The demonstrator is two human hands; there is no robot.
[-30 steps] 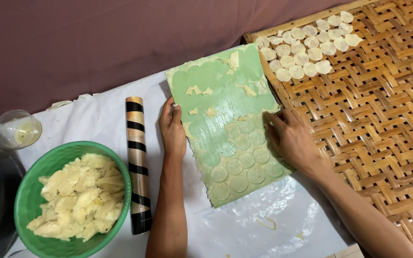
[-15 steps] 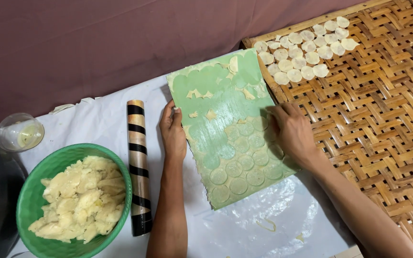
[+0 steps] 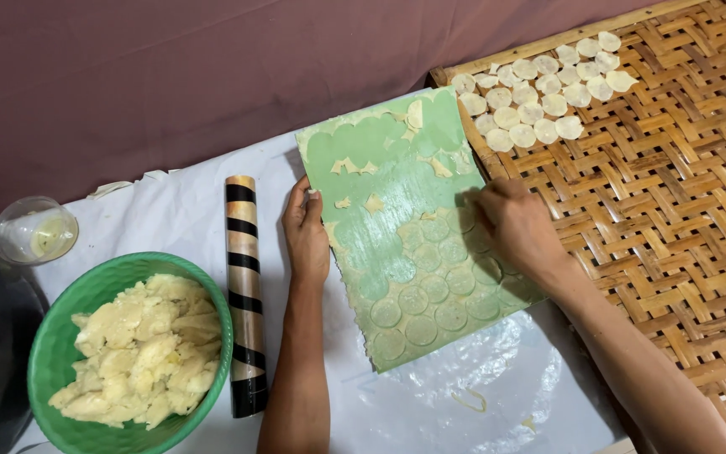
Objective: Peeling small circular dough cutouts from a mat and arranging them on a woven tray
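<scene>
Far left: small clear plastic cup (image 3: pixel 35 231) on the white sheet (image 3: pixel 481 403). Green bowl (image 3: pixel 60 319) heaped with pale dough (image 3: pixel 140 349). Striped rolling pin (image 3: pixel 245 294), lying lengthwise just beside the bowl. Left hand (image 3: pixel 307 235), open and flat, fingertips on the left edge of the green mat (image 3: pixel 380 168). Mat carries thin dough with cut rounds (image 3: pixel 430 290). Right hand (image 3: pixel 514 227), fingers curled down onto the mat's right edge. Woven bamboo tray (image 3: pixel 674 210), holding cut discs (image 3: pixel 539 92) at the top.
</scene>
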